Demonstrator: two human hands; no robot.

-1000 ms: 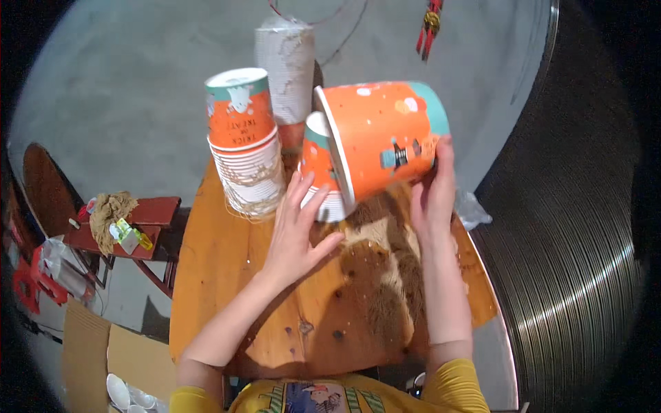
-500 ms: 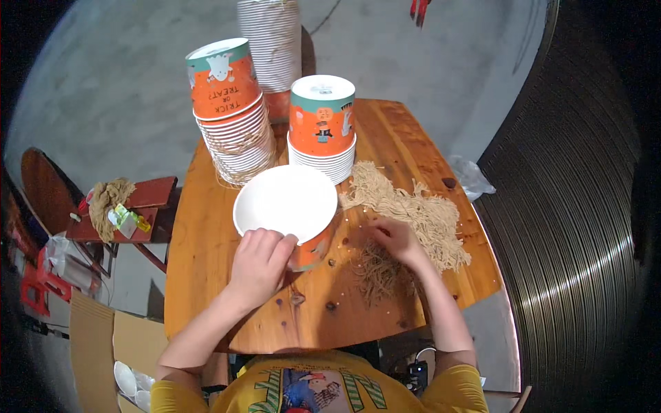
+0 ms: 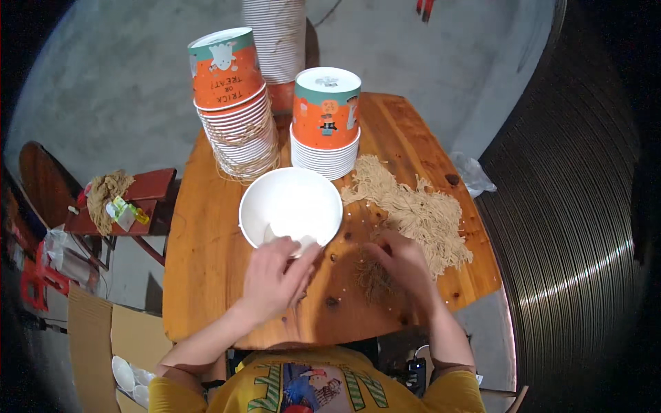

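Note:
A round paper bucket, white inside, sits with its mouth facing up near the middle of the wooden table. The fingers and thumb of my left hand are at its near rim, and the fingertips overlap the white opening. To the right, my right hand is curled, palm down, over loose brown strands that lie in its shadow. Its fingertips are partly hidden, so anything pinched there is too small to make out. A heap of beige shredded filler strands spreads beyond that hand.
Upside-down orange and green buckets top two nested stacks, one at left wound with twine, one at centre. Another tall white stack rises behind. A red bench is at left, a cardboard box lower left, a ribbed metal shutter at right.
The bucket's mouth now faces me more and its orange side no longer shows. My left hand has shifted right along the rim, thumb spread; my right hand has moved slightly toward me.

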